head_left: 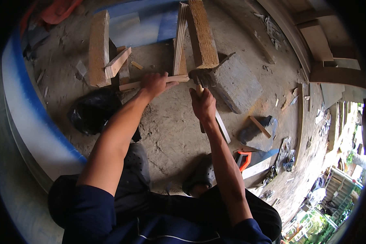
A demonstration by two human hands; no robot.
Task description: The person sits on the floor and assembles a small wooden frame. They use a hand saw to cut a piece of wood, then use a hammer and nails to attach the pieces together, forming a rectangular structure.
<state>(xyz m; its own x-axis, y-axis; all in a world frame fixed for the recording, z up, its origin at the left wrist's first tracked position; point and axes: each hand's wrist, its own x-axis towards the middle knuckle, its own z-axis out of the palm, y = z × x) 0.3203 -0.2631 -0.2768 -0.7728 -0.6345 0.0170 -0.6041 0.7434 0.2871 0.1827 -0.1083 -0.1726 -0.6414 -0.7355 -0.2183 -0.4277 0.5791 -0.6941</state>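
Note:
My left hand (153,84) is closed around a pale wooden strip (177,79) lying crosswise ahead of me. The strip's right end reaches close to the hammer in my right hand. My right hand (204,106) grips the hammer's pale handle (199,90). Its dark head (204,77) is blurred, beside the strip's end and in front of a concrete block (238,83). Beyond the strip, a ridged wooden piece (180,40) and a thick rough beam (203,36) extend away from me. A thin white strip (223,127) lies under my right forearm.
Another thick beam (98,49) and a short offcut (118,63) stand at the far left. A black plastic bag (94,112) is beside my left forearm. To the right lie a stone (258,134) and a handsaw with an orange handle (243,160). A blue-and-white sheet (36,122) curves along the left.

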